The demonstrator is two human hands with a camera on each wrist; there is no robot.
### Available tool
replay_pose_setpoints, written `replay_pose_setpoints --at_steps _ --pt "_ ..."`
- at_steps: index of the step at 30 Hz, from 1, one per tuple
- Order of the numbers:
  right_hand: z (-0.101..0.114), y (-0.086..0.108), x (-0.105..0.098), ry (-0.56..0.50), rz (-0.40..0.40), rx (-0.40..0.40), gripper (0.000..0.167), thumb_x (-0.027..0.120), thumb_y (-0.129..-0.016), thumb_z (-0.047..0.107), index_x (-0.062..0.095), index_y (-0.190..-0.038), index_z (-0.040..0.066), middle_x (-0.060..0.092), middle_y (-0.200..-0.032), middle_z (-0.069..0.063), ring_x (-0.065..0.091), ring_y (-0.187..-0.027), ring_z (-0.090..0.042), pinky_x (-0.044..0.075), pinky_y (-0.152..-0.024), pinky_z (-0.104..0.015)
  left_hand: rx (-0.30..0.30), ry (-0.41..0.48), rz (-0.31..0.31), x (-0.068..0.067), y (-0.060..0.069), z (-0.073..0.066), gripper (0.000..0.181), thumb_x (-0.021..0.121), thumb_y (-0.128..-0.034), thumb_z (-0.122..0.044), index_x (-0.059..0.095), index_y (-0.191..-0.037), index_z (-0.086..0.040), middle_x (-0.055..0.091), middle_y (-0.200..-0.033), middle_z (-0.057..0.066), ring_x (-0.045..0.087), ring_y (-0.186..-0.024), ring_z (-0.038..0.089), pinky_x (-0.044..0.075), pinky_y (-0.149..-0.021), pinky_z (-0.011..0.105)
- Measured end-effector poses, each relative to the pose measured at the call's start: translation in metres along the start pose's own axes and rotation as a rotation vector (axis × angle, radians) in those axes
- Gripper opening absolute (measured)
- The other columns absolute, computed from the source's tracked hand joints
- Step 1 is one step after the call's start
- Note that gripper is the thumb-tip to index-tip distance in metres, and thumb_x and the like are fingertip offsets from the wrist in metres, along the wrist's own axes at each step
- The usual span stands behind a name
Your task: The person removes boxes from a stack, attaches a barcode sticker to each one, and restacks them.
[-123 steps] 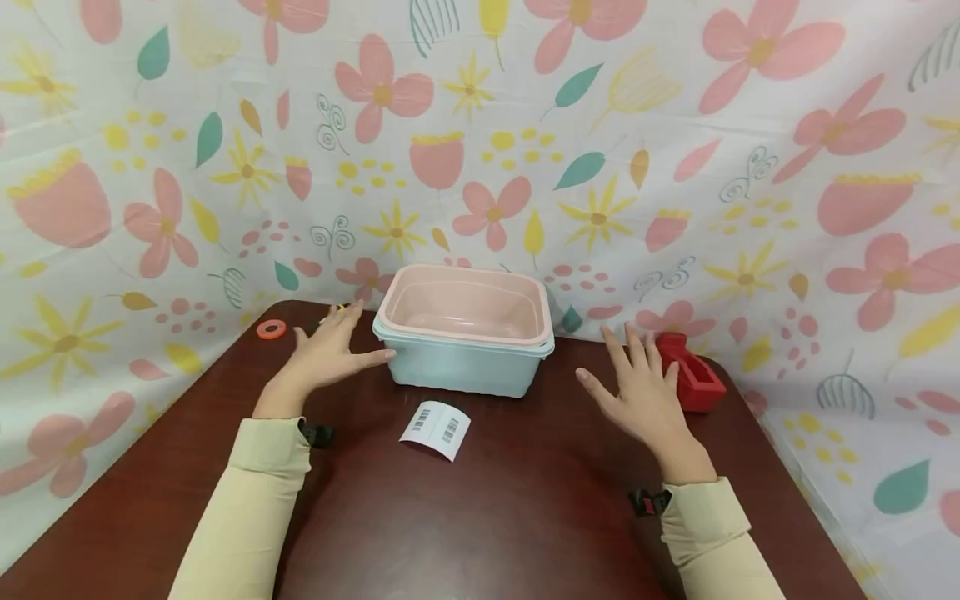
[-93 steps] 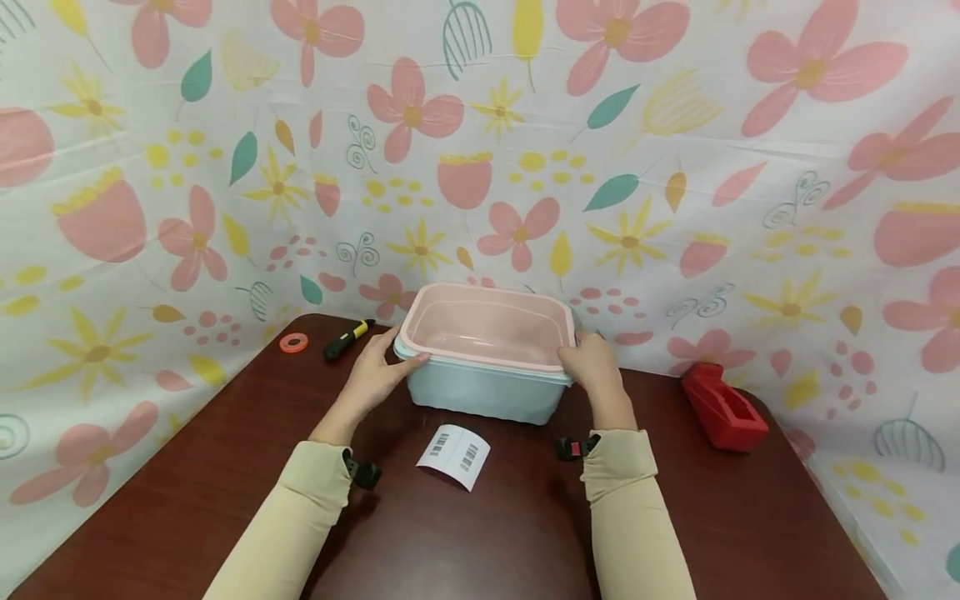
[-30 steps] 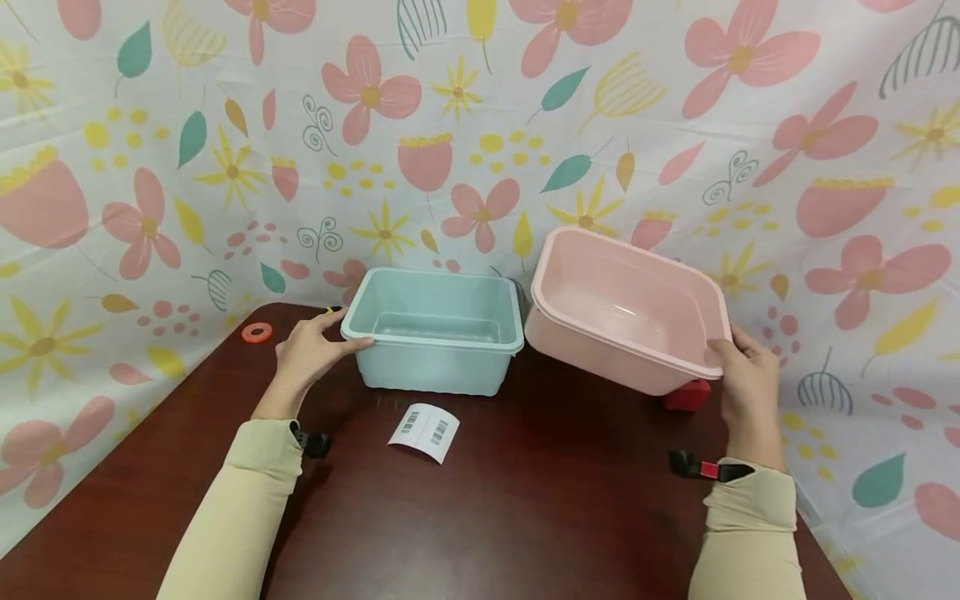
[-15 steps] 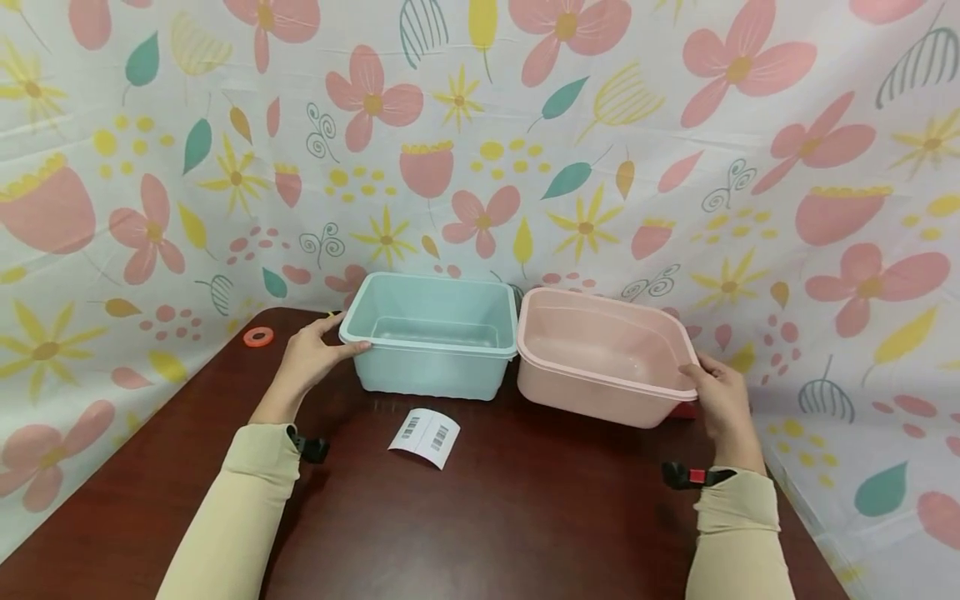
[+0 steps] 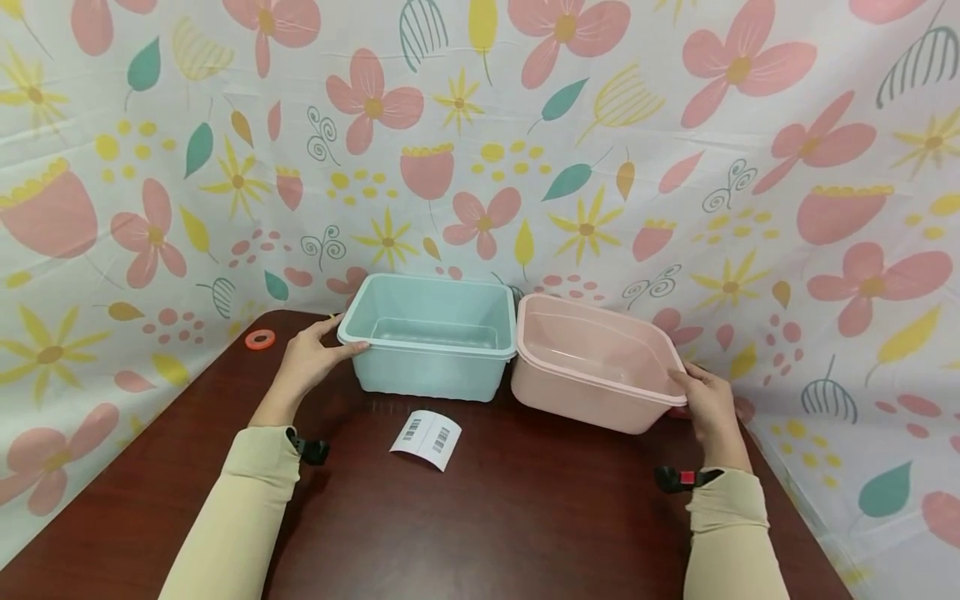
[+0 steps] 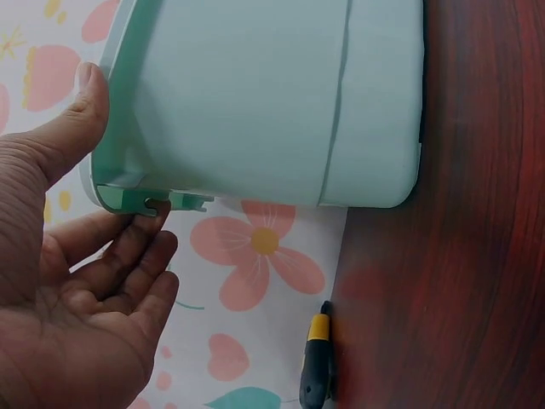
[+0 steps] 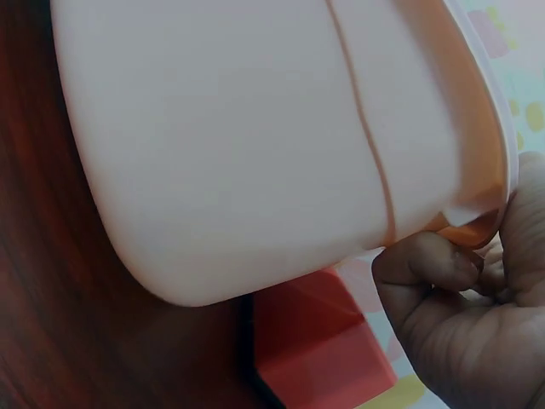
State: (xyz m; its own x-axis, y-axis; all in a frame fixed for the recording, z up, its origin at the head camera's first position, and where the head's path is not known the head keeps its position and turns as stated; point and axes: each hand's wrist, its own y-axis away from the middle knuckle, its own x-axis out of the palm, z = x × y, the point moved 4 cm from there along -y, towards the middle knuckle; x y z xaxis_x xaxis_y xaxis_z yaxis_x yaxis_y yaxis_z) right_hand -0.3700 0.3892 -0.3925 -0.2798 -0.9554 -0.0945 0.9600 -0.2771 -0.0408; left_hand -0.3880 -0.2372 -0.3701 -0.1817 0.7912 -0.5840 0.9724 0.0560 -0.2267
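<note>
A light blue plastic basin [image 5: 431, 367] stands upright at the back of the table. My left hand [image 5: 307, 358] holds its left end, thumb on the rim and fingers under it, as the left wrist view shows. Just to its right is a pink plastic basin [image 5: 585, 400], its left end close against the blue one. My right hand [image 5: 708, 408] grips the pink basin's right end by the rim; the right wrist view shows fingers curled beneath the lip. Both basins look bare inside. In front of the blue basin lies a curled white label sheet [image 5: 427, 439] with barcodes.
A red tape dispenser [image 7: 315, 341] sits behind the pink basin's right end, mostly hidden in the head view. An orange tape roll [image 5: 260, 339] lies at the back left. A black and yellow utility knife [image 6: 317, 358] lies beyond my left hand. A flowered curtain [image 5: 480, 150] closes off the back.
The pink basin was lifted out of the blue one, carried right by my right hand and lowered beside it. Over the last half second it moved slightly down and left. My left hand stays put.
</note>
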Motion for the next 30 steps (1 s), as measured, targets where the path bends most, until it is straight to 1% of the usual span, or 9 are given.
replay_pose_setpoints --at_steps 3,6,9,11,13,17,21,25,30 --pt "-0.002 -0.001 0.001 0.009 0.003 0.006 0.064 0.064 -0.1 0.023 0.037 -0.153 0.0 0.064 -0.091 0.02 0.066 -0.074 -0.005 0.056 -0.057 -0.026 -0.001 0.002 0.0 0.0 0.0 0.0 0.096 0.078 -0.0797 -0.062 0.042 -0.154 -0.014 0.036 -0.158 0.018 0.031 -0.145 0.041 0.033 -0.109 0.063" --pt "-0.003 -0.001 0.0 0.044 -0.017 0.016 0.064 0.065 -0.099 0.025 0.038 -0.152 0.001 0.065 -0.096 0.015 0.066 -0.077 -0.004 0.056 -0.059 -0.024 0.001 0.0 -0.002 -0.001 0.001 0.001 0.096 0.077 -0.0804 -0.062 0.041 -0.155 -0.013 0.036 -0.159 0.017 0.03 -0.145 0.04 0.032 -0.11 0.063" --pt "-0.002 -0.001 -0.001 0.116 -0.058 0.02 0.063 0.064 -0.099 0.03 0.042 -0.151 0.003 0.065 -0.118 -0.001 0.063 -0.082 -0.002 0.054 -0.063 -0.02 -0.001 0.016 -0.007 -0.003 0.002 0.003 0.095 0.076 -0.0811 -0.062 0.041 -0.155 -0.013 0.038 -0.158 0.016 0.033 -0.144 0.039 0.035 -0.109 0.061" --pt "0.0 -0.001 -0.002 0.143 -0.085 0.02 0.063 0.064 -0.099 0.034 0.044 -0.151 0.005 0.057 -0.136 -0.011 0.059 -0.089 -0.001 0.051 -0.066 -0.016 0.002 0.031 -0.008 -0.004 0.002 0.004 0.095 0.075 -0.0817 -0.063 0.04 -0.155 -0.013 0.039 -0.157 0.016 0.035 -0.143 0.04 0.037 -0.107 0.06" --pt "0.002 -0.002 -0.003 0.166 -0.116 0.01 0.063 0.064 -0.098 0.038 0.047 -0.149 0.005 0.05 -0.145 -0.013 0.056 -0.094 0.0 0.049 -0.069 -0.013 0.007 0.044 -0.006 -0.005 0.002 0.004 0.094 0.074 -0.0824 -0.063 0.04 -0.155 -0.014 0.042 -0.155 0.016 0.039 -0.14 0.04 0.04 -0.105 0.06" --pt "0.004 -0.002 -0.003 0.03 -0.16 0.015 0.057 0.064 -0.098 0.034 0.053 -0.144 0.001 0.064 -0.119 -0.001 0.057 -0.089 -0.002 0.05 -0.066 -0.014 0.017 0.041 0.004 -0.005 0.0 0.003 0.093 0.073 -0.083 -0.063 0.04 -0.155 -0.015 0.047 -0.15 0.017 0.046 -0.132 0.041 0.044 -0.099 0.058" --pt "0.006 0.001 -0.002 -0.117 -0.169 0.009 0.047 0.063 -0.099 0.028 0.056 -0.135 -0.002 0.063 -0.091 0.009 0.058 -0.073 -0.004 0.051 -0.059 -0.018 0.023 0.045 0.007 -0.005 -0.001 0.002 0.091 0.074 -0.0836 -0.061 0.041 -0.154 -0.015 0.051 -0.146 0.016 0.051 -0.126 0.04 0.048 -0.094 0.055" --pt "0.011 0.004 -0.001 -0.07 -0.171 -0.004 0.035 0.061 -0.1 0.031 0.061 -0.124 0.005 0.062 -0.09 0.009 0.058 -0.07 -0.003 0.051 -0.06 -0.02 0.02 0.033 0.011 -0.006 -0.001 0.001 0.092 0.073 -0.0839 -0.062 0.04 -0.155 -0.013 0.048 -0.148 0.017 0.048 -0.13 0.041 0.045 -0.097 0.058" --pt "0.017 0.007 -0.001 0.078 -0.202 0.019 0.031 0.059 -0.099 0.037 0.063 -0.117 0.012 0.057 -0.101 0.007 0.053 -0.085 -0.007 0.048 -0.071 -0.022 0.016 0.018 0.026 -0.004 0.002 0.002 0.094 0.072 -0.085 -0.062 0.037 -0.156 -0.012 0.042 -0.153 0.019 0.04 -0.137 0.042 0.039 -0.104 0.062"
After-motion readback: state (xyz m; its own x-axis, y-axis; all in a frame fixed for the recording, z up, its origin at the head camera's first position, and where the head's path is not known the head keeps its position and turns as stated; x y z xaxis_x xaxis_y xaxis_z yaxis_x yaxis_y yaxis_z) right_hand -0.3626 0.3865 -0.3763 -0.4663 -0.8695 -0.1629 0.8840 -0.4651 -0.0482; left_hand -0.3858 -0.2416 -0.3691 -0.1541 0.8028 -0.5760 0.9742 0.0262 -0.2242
